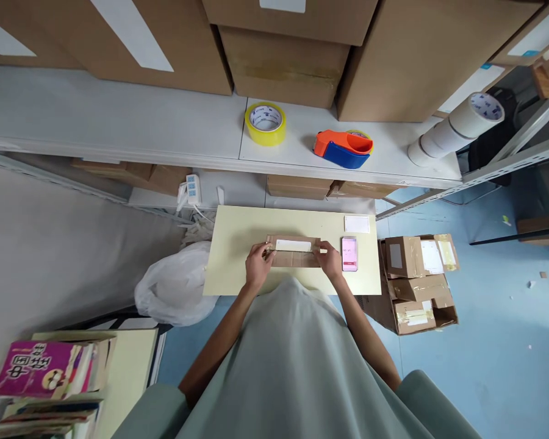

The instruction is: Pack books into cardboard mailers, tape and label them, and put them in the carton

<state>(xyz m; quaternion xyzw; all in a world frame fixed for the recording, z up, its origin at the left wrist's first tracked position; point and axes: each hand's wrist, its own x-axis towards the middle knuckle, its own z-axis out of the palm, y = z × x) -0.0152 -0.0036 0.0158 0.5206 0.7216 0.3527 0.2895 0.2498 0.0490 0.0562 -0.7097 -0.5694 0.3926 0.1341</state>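
A small flat cardboard box (293,256) with a white label on top lies on a pale yellow table (238,231). My left hand (257,264) grips its left end and my right hand (329,260) grips its right end. Just right of my right hand a phone (349,253) lies face up with a pink screen. A white card (357,224) lies behind the phone.
On the grey shelf (119,122) above stand a yellow tape roll (266,123), an orange and blue tape dispenser (343,149) and stacked white tape rolls (457,128). Open cardboard boxes (416,283) sit on the blue floor at right, a white plastic bag (176,289) at left, books (46,372) lower left.
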